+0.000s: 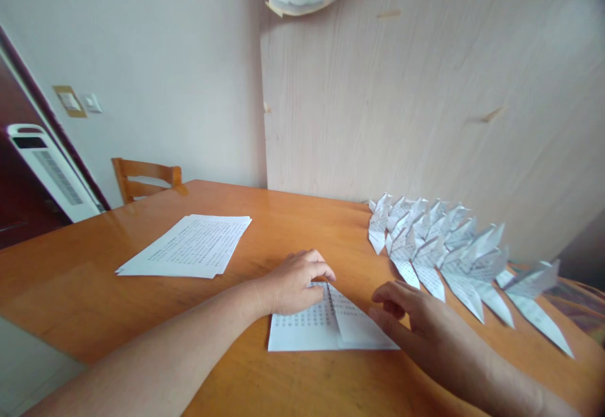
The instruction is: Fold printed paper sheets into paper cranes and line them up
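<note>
A printed white sheet (302,335) lies on the wooden table in front of me, its right corner folded inward to the middle so the right edge slants. My left hand (300,281) rests over the sheet's upper left part, thumb and fingers apart, fingertips near the top of the fold. At the slanted right edge is my right hand (409,316), its fingers curled and the thumb at the paper; whether it pinches the edge cannot be made out.
A stack of printed sheets (189,247) lies on the table (302,215) at the left. Several folded paper shapes (430,240) stand in rows at the right. Behind the table are a wooden chair (146,171) and a wall panel (378,114).
</note>
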`<state>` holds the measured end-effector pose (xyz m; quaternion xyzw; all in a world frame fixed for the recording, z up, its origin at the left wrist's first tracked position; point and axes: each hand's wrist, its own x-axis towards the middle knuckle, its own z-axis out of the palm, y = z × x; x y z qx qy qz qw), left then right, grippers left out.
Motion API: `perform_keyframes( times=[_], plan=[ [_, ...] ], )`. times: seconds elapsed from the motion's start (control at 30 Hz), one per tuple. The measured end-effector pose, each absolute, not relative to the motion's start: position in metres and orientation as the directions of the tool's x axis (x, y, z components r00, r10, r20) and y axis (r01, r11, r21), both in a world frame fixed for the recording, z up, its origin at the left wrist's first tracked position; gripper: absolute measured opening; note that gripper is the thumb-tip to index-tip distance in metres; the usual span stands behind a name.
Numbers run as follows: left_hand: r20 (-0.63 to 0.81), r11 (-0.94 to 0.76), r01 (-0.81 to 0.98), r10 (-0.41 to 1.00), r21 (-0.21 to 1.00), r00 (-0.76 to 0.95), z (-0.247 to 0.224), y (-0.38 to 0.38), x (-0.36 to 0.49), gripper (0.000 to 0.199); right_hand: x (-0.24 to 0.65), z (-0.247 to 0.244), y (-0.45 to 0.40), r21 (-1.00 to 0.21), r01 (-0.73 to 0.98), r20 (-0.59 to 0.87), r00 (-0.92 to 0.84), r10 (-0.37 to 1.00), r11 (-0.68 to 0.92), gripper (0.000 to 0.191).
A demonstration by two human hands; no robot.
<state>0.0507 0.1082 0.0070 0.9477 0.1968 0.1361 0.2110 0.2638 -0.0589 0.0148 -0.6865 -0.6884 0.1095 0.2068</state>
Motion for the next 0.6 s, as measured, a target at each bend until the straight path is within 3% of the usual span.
perform_keyframes(
  times=[0.13, 0.23, 0.43, 0.6],
  plan=[
    [0.205, -0.795, 0.323, 0.480, 0.514, 0.853, 0.002, 0.114, 0.053, 0.029, 0.256, 0.021, -0.065, -0.417, 0.891, 0.148, -0.131, 0.980, 0.182, 0.028],
    [0.185, -0.697, 0.343, 0.563, 0.630, 0.805, -0.002, 0.119, 0.054, 0.024, 0.250, 0.018, -0.064, -0.388, 0.893, 0.116, -0.198, 0.973, 0.228, 0.029],
    [0.108, -0.532, 0.355, 0.655, 0.769, 0.748, -0.007, 0.124, 0.054, 0.020, 0.245, 0.015, -0.059, -0.341, 0.906, 0.091, -0.232, 0.968, 0.249, 0.011],
    [0.053, -0.405, 0.334, 0.699, 0.851, 0.713, 0.001, 0.128, 0.050, 0.025, 0.249, 0.018, -0.060, -0.303, 0.924, 0.154, -0.197, 0.968, 0.236, 0.027]
  ],
)
